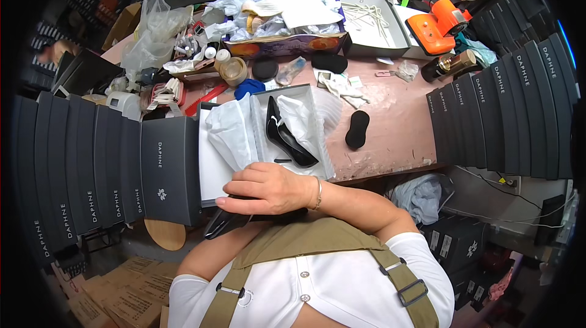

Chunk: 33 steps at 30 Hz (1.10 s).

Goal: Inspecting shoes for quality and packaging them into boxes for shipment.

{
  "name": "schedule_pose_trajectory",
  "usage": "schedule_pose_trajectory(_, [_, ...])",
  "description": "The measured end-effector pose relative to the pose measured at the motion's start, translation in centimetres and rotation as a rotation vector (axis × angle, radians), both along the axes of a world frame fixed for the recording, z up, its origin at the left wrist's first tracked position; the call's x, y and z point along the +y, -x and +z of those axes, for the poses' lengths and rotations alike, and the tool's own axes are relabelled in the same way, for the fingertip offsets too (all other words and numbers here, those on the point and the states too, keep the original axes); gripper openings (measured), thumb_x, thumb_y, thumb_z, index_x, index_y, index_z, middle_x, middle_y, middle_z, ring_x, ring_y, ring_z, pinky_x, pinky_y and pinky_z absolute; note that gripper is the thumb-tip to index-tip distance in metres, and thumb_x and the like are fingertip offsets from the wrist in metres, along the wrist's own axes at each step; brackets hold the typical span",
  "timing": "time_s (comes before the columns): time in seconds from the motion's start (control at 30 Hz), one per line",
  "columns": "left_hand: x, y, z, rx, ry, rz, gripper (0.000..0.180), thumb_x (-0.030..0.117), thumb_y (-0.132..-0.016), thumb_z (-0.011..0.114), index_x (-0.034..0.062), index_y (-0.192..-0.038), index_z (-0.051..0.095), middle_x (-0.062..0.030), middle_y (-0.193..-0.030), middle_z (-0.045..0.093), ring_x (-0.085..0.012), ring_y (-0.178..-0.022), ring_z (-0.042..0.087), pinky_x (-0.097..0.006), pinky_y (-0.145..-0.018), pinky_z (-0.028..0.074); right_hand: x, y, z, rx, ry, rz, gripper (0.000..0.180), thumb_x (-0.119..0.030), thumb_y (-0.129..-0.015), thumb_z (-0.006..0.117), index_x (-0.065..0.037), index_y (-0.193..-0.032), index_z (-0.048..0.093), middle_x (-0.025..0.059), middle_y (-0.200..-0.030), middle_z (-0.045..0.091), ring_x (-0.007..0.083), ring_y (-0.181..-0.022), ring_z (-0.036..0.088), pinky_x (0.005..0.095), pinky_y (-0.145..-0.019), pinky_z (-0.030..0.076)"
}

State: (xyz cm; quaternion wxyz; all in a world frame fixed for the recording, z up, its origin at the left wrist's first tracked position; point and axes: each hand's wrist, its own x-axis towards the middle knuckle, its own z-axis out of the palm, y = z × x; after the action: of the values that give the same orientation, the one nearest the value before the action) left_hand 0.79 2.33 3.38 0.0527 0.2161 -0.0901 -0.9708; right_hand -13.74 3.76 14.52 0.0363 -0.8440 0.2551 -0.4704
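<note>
My right hand (268,189) reaches in from the right, its fingers closed over a black pointed shoe (227,223) just in front of my chest. The shoe's toe points down to the left; its rear part is covered by my hand. My left forearm (210,248) comes up from the lower left and passes behind the shoe, so the left hand is hidden. Beyond my right hand, a glossy black high-heeled shoe (282,135) lies on its side in an open shoebox (292,91) with white tissue paper (231,129).
Dark shoeboxes stand in rows at left (79,169) and right (506,108). On the pink table (390,138) lie a black shoe pad (357,129) and a white glove (345,88). Farther back are a tissue-filled carton (287,46), a tray of white sticks (372,19) and an orange device (436,29).
</note>
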Motion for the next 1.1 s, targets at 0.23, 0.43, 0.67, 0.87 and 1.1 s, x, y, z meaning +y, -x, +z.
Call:
schedule_pose_trajectory(0.23, [0.9, 1.4, -1.3, 0.025, -0.107, 0.053, 0.043, 0.029, -0.096, 0.048, 0.0033, -0.129, 0.043, -0.0189, -0.125, 0.051, -0.032, -0.116, 0.053, -0.047, -0.099, 0.046, 0.9, 1.5, 0.7, -0.016, 0.024, 0.008, 0.039, -0.01, -0.08, 0.062, -0.013, -0.118, 0.058, 0.0081, -0.1, 0.06, 0.0203, -0.083, 0.06, 0.0291, -0.069, 0.049])
schedule_pose_trajectory(0.43, [1.7, 0.5, -4.8, 0.05, -0.206, 0.256, 0.031, 0.017, -0.096, 0.05, 0.0004, -0.123, 0.048, -0.0215, -0.12, 0.054, -0.0362, -0.112, 0.056, -0.051, -0.099, 0.047, 1.3, 7.9, -1.6, -0.021, -0.445, -0.395, 0.068, -0.034, -0.075, 0.075, -0.004, -0.131, 0.048, 0.0213, -0.127, 0.051, 0.038, -0.113, 0.051, 0.0436, -0.096, 0.041])
schedule_pose_trajectory(0.67, [1.9, 0.7, -1.5, -0.366, -0.129, 0.795, 0.041, 0.035, -0.092, 0.05, 0.0004, -0.113, 0.053, -0.0267, -0.118, 0.056, -0.0422, -0.107, 0.056, -0.064, -0.094, 0.044, 6.3, 21.8, -22.7, 0.09, -1.038, -1.393, 0.069, -0.038, -0.081, 0.068, -0.006, -0.135, 0.041, 0.0255, -0.136, 0.04, 0.043, -0.122, 0.043, 0.0445, -0.102, 0.038])
schedule_pose_trajectory(0.87, [2.0, 0.6, -2.9, -0.542, -0.162, 0.757, 0.048, 0.041, -0.096, 0.037, 0.0008, -0.117, 0.052, -0.0241, -0.121, 0.055, -0.0444, -0.109, 0.054, -0.064, -0.089, 0.046, 6.5, 22.1, -25.7, -0.184, -1.038, -1.347, 0.049, -0.013, -0.08, 0.051, 0.002, -0.127, 0.05, 0.0227, -0.123, 0.052, 0.0343, -0.115, 0.05, 0.039, -0.1, 0.04])
schedule_pose_trajectory(1.1, [2.3, -0.4, -5.6, -0.415, -0.026, 0.728, 0.039, 0.038, -0.094, 0.048, 0.0057, -0.115, 0.055, -0.0145, -0.117, 0.059, -0.0318, -0.108, 0.058, -0.049, -0.092, 0.05, 5.9, 8.0, -8.1, 0.033, -0.683, -0.326, 0.047, 0.0, -0.072, 0.061, -0.003, -0.119, 0.058, 0.0149, -0.12, 0.055, 0.0308, -0.108, 0.055, 0.0396, -0.093, 0.044])
